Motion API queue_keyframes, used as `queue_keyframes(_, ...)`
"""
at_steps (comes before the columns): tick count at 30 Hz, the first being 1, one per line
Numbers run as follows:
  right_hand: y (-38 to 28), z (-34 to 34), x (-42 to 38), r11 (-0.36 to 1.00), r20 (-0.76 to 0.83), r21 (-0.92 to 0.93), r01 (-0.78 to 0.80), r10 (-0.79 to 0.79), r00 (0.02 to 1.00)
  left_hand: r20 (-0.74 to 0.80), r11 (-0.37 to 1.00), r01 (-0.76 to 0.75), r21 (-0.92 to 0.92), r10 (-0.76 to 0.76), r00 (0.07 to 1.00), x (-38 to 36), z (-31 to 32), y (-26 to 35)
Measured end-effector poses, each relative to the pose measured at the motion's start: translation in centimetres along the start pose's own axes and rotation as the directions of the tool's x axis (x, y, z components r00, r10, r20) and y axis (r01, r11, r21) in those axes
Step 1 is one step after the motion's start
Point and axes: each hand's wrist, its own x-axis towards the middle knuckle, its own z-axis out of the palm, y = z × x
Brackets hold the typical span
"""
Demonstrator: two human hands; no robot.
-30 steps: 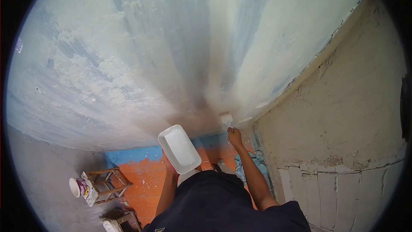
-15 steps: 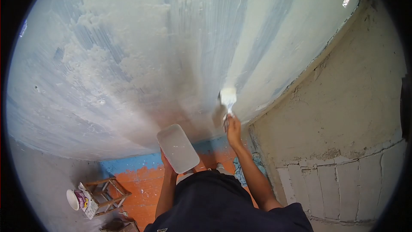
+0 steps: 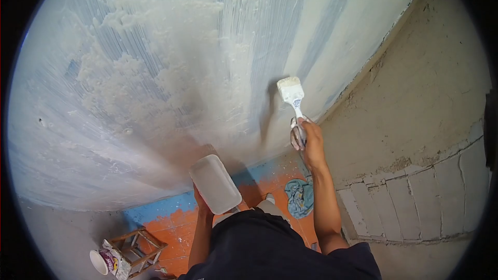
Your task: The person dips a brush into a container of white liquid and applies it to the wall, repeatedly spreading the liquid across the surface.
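My right hand (image 3: 307,140) is closed around the handle of a paintbrush (image 3: 291,91), its wide head coated in white and raised in front of the wall. A shadow of the brush falls on the wall to its left. The wall (image 3: 197,67) carries streaky and lumpy white paint over a bluish surface. Low in front of my body, my left hand (image 3: 201,200) grips the left side of a pale rectangular tub (image 3: 216,184). The tub looks whitish inside; its depth and contents are hard to make out. Most of the left fingers are hidden beneath it.
A wooden stool (image 3: 141,253) stands lower left, with a paint bucket (image 3: 99,262) on it. A bluish cloth (image 3: 300,197) lies on the orange floor (image 3: 174,231) near my feet. To the right rises a bare grey-brown wall (image 3: 410,103).
My right hand has moved up and to the right with the paintbrush, which now stands farther from its shadow. The view has shifted slightly. The tub stays in my left hand.
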Motion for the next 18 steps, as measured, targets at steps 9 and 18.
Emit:
queue_keyframes(9, 22.1, -6.3, 2.5, 0.937, -0.018, -0.164, -0.309, 0.31, 0.95, 0.229, 0.981, 0.169, -0.092, -0.144, 0.963, -0.2, 2.2, 3.1)
queue_keyframes(18, -1.7, -0.2, 1.4, 0.98, -0.019, -0.2, 0.001, -0.005, 1.0, 0.223, 0.969, 0.178, -0.173, -0.138, 0.965, -0.4, 1.2, 4.0)
